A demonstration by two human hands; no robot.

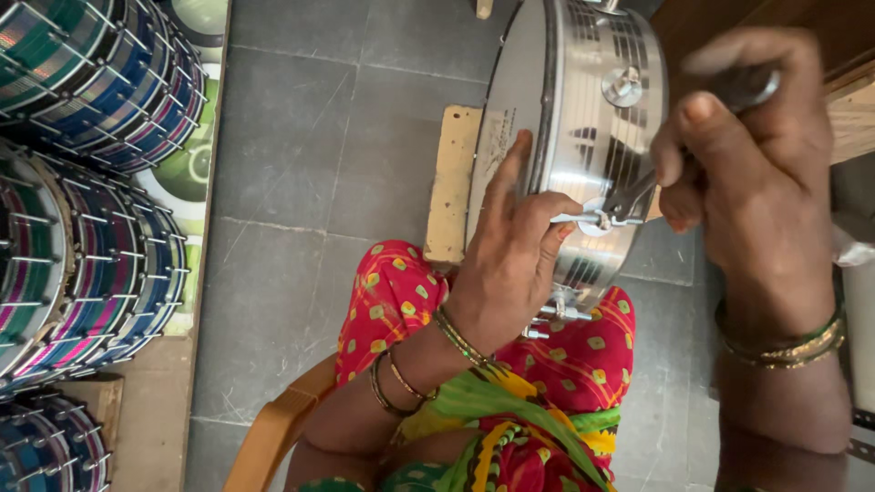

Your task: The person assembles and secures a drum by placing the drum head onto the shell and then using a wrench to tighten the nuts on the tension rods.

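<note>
Far to the left of the left hand, stacks of finished drums [87,182] fill the edge of the view: three stacks show, each of several drums with striped shells in blue, green, purple and pink and thin metal tension rods; the exact number of drums cannot be told, since they overlap and run out of frame. Grey floor tiles [301,164] lie between those stacks and the hands.

One shiny metal frame drum [583,109] stands on its edge between the two hands, its pale skin facing left and its chrome shell facing right, its lower rim resting on the person's lap in red patterned cloth [565,364]. Just left of the drum and beyond the left hand lies one pale wooden block [451,182] on the floor.

The right hand [756,173] is raised beside the shell, wrist bent down, fingers curled into a fist around one dark metal wrench [638,196], whose head meets a tension bolt [597,219] on the shell. The left hand [510,264] lies against the drum's skin and rim, forefinger stretched up along the skin, thumb and other fingers pinched on the same bolt's end.

Three thin bangles ring the left wrist [419,364]; a band of green and gold bangles rings the right wrist [784,346].
</note>
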